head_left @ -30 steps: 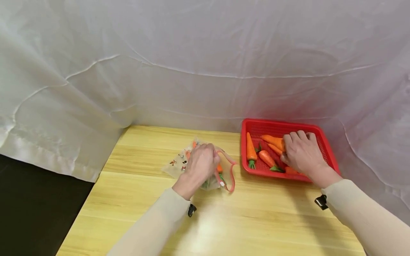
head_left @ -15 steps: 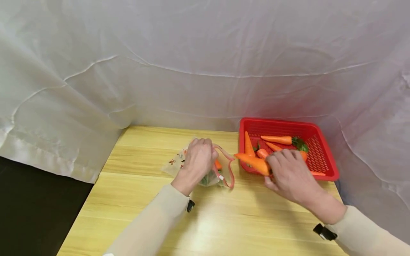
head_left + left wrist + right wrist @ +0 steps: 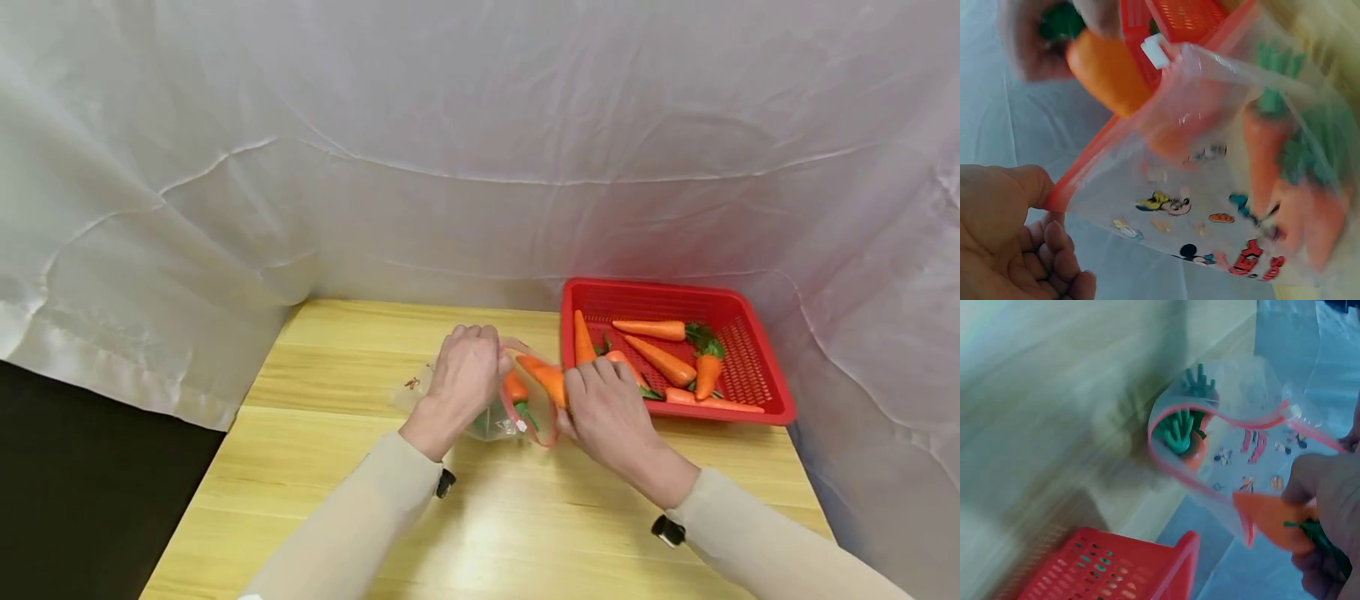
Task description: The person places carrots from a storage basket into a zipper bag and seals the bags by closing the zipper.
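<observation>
My left hand (image 3: 465, 375) pinches the red-edged rim of a clear printed zip bag (image 3: 1179, 162) between thumb and fingers, and the bag's mouth gapes to the right. Inside the bag lie several carrots (image 3: 1266, 150) with green tops. My right hand (image 3: 611, 412) grips a carrot (image 3: 543, 377) by its leafy end. The carrot's tip points left and enters the bag's mouth, as the right wrist view shows. A white slider (image 3: 1155, 51) sits on the bag's red zip.
A red plastic basket (image 3: 767, 367) stands at the right back of the wooden table (image 3: 510, 517), holding several carrots (image 3: 663, 360). Its near left corner is close to my right hand. A pale cloth (image 3: 465, 225) hangs behind and at both sides.
My right hand has lifted a carrot out of the red basket and carried it left to the bag's mouth. The left hand has stayed at the bag's rim.
</observation>
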`<act>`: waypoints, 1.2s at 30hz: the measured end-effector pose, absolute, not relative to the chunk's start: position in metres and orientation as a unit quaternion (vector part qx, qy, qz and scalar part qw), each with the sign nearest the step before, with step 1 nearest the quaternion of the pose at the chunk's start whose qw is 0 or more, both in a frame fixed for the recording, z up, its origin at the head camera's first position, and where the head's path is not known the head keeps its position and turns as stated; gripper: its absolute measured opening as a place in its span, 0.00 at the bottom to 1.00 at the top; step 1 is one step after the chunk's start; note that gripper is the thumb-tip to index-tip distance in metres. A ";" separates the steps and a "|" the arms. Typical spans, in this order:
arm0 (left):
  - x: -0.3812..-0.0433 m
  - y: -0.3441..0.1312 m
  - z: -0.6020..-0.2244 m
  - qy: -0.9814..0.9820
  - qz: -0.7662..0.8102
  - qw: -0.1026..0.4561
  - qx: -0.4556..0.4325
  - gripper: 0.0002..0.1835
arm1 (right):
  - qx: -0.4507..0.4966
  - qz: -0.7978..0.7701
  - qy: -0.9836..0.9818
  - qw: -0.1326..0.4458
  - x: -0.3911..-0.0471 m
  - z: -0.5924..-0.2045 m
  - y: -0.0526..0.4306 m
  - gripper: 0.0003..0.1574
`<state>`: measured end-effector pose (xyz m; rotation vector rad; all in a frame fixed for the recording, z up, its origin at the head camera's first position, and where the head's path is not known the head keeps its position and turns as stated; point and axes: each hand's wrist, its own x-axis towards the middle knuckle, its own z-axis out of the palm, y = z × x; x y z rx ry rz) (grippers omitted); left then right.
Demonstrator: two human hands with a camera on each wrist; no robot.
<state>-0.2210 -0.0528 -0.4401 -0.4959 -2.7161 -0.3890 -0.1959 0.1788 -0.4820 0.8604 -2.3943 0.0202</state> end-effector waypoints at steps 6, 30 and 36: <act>-0.214 -0.045 -0.430 -0.955 -0.193 0.124 -0.186 0.04 | 0.301 -0.019 -0.906 0.298 -0.216 -0.487 0.165 0.21; -0.217 -0.061 -0.410 -0.954 -0.286 0.068 -0.058 0.09 | 0.346 0.056 -0.898 0.266 -0.224 -0.509 0.158 0.12; -0.219 -0.066 -0.409 -0.949 -0.306 0.065 -0.039 0.09 | 0.157 0.139 -0.968 0.139 -0.195 -0.503 0.160 0.21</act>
